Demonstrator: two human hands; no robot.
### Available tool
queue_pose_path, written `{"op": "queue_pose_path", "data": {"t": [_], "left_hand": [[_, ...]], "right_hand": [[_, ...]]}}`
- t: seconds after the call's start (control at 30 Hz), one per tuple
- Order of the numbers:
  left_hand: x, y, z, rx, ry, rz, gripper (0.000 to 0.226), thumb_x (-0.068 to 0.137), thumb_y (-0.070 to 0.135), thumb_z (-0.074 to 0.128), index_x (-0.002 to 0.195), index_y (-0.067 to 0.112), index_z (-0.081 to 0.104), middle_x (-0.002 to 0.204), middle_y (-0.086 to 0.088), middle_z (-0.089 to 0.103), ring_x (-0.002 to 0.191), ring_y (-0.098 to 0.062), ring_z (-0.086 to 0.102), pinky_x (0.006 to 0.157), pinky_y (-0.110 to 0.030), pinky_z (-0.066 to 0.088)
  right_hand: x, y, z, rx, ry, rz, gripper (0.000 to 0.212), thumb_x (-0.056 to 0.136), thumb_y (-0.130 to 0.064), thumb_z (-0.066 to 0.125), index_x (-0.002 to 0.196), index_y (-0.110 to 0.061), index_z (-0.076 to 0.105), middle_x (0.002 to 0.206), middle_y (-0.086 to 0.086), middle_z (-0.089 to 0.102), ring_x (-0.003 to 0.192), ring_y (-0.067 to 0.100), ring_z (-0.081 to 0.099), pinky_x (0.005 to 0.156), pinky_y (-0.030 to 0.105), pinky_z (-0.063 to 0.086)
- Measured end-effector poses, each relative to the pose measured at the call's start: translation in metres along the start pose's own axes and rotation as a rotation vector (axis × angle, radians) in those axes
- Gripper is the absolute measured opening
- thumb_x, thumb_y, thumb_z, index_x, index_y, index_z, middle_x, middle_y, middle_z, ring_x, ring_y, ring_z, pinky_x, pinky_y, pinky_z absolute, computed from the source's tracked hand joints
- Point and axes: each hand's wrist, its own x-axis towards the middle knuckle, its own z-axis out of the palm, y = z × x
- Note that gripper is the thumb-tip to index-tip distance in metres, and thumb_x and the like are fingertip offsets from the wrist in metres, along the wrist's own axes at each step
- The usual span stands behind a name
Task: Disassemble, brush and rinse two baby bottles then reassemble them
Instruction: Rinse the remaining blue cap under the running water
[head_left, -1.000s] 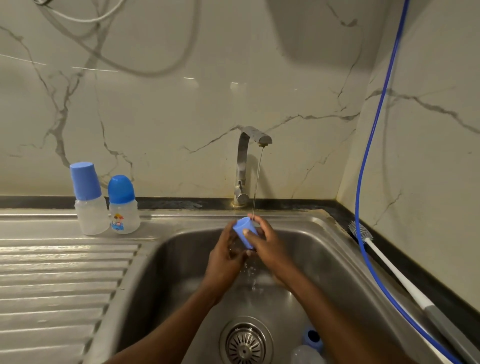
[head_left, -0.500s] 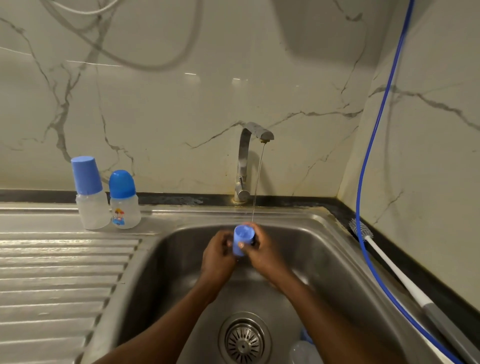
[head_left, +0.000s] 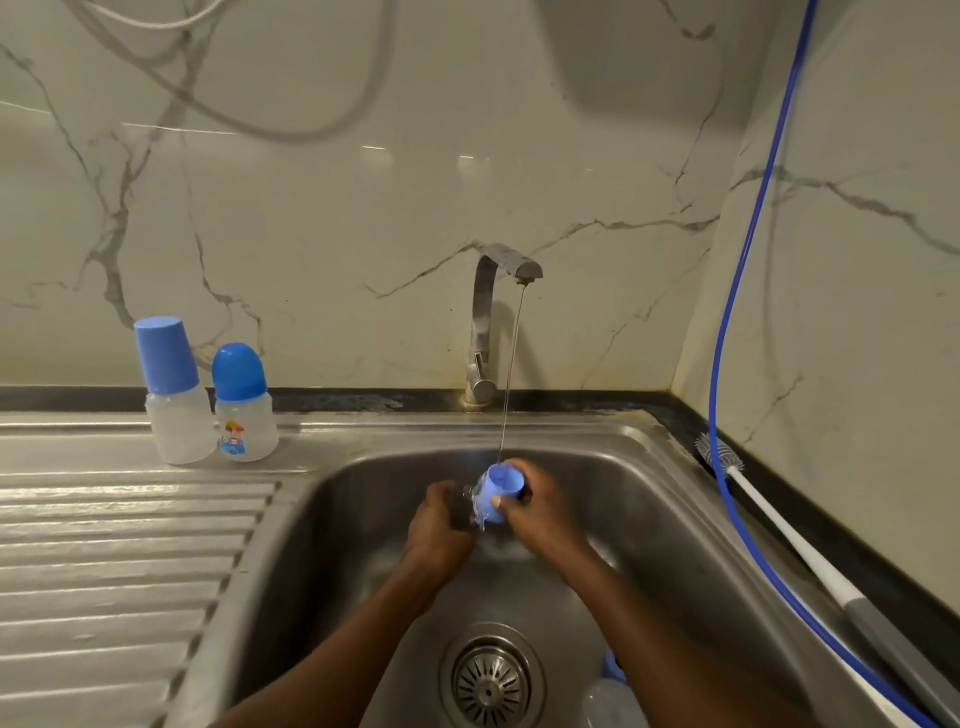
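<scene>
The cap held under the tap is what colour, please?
The cap is light blue, seen in head view.

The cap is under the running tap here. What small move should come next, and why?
Probably tip the blue cap over to pour the water out. The right hand holds it mouth-up under the thin stream from the tap, and water spills down its side next to the left hand, so it looks full; emptying it would finish this rinse.
</scene>
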Motion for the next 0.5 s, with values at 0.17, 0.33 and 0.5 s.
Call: {"op": "queue_pose_path", "data": {"t": [0.17,0.33,0.5], "left_hand": [[0.0013,0.0009,-0.0032,0.005,0.1,-0.021,0.064,0.081,-0.003,0.063,0.138,0.021,0.043,0.126,-0.007,0.056,0.106,-0.022,0.06,0.089,-0.039,0.056],[-0.0032,0.0048,-0.002,-0.042,-0.013,0.052,0.046,0.083,0.008,0.068,0.121,0.031,0.057,0.113,0.005,0.066,0.099,-0.012,0.065,0.088,-0.036,0.057],[-0.0016,0.0054,-0.0008,-0.153,-0.071,0.066,0.039,0.085,0.01,0.073,0.122,0.02,0.065,0.102,0.001,0.073,0.092,-0.016,0.071,0.082,-0.035,0.06]], "right_hand": [[-0.0029,0.0036,-0.0018,-0.042,-0.049,0.005,0.039,0.084,-0.011,0.07,0.121,-0.017,0.059,0.108,-0.003,0.062,0.101,0.015,0.061,0.08,0.02,0.047],[-0.0055,-0.0048,0.0028,-0.03,-0.106,-0.003,0.04,0.083,-0.01,0.07,0.121,-0.018,0.059,0.108,-0.005,0.062,0.099,0.013,0.059,0.085,0.026,0.049],[-0.0067,-0.0032,0.0022,0.033,-0.162,0.02,0.047,0.086,-0.007,0.065,0.13,-0.02,0.055,0.123,0.0,0.063,0.108,0.016,0.06,0.09,0.028,0.051]]}}
